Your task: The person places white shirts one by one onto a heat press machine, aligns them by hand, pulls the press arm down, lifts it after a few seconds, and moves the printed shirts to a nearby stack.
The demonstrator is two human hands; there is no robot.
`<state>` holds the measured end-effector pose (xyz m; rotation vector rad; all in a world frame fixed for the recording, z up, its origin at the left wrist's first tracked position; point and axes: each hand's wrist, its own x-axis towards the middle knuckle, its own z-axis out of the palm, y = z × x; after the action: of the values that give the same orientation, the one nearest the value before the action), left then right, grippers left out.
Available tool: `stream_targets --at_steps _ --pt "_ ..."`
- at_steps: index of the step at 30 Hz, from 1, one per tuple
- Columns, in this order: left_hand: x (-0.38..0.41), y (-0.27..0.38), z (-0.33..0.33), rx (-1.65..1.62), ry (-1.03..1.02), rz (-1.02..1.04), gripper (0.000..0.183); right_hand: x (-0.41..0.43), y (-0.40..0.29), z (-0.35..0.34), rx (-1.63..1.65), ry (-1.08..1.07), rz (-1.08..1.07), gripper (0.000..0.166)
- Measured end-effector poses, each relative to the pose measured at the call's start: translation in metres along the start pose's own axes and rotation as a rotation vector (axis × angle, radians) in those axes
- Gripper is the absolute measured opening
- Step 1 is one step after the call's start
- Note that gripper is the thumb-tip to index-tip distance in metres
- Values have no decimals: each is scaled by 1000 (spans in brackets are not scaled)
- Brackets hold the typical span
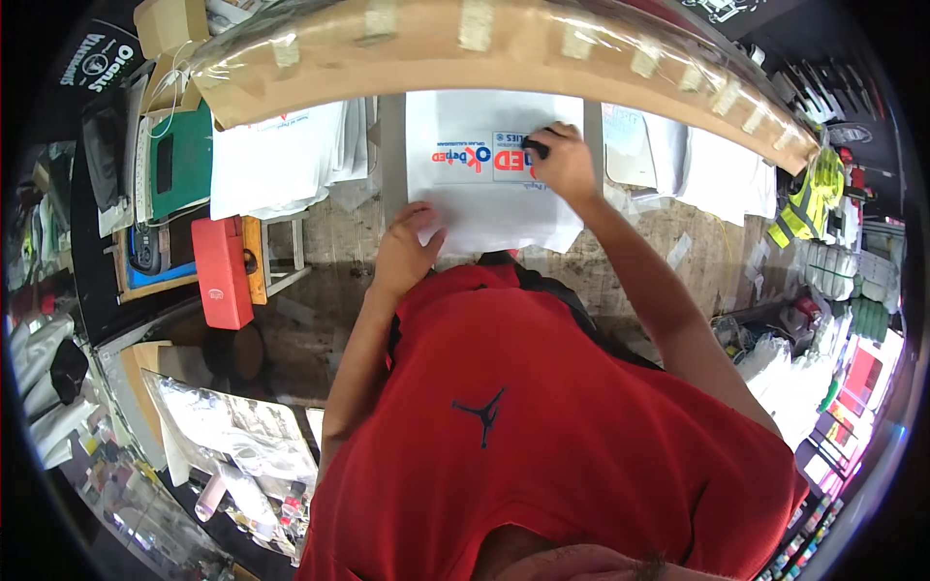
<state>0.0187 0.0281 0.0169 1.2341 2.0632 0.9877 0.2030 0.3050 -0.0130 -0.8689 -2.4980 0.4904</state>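
A white printed sheet or bag [472,207] with red and blue lettering lies in front of me on a grey board [394,152]. My right hand [563,163] is closed around a small black object [538,147], whose kind I cannot tell, over the right end of the print. Near the lower left corner, my left hand [412,243] rests on the white material with fingers apart.
A long cardboard piece [508,43] with tape arches across the far side. White sheets [272,167] are stacked at left, more white sheets [719,171] at right. A red box [221,279] sits left, by a wooden frame [256,261].
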Motion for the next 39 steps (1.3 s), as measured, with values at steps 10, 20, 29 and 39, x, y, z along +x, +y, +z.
stream_targets --at_steps 10,20,29,39 --pt "16 -9 -18 -51 -116 68 27 34 -97 57 1 -27 99 15" --pt "7 -6 -24 -45 -146 -4 38 14 -46 36 13 204 217 20" --pt "27 2 -23 120 -204 -30 46 22 -60 33 -39 111 322 18" --pt "8 5 -20 131 -191 -102 55 18 -96 72 82 106 181 18"
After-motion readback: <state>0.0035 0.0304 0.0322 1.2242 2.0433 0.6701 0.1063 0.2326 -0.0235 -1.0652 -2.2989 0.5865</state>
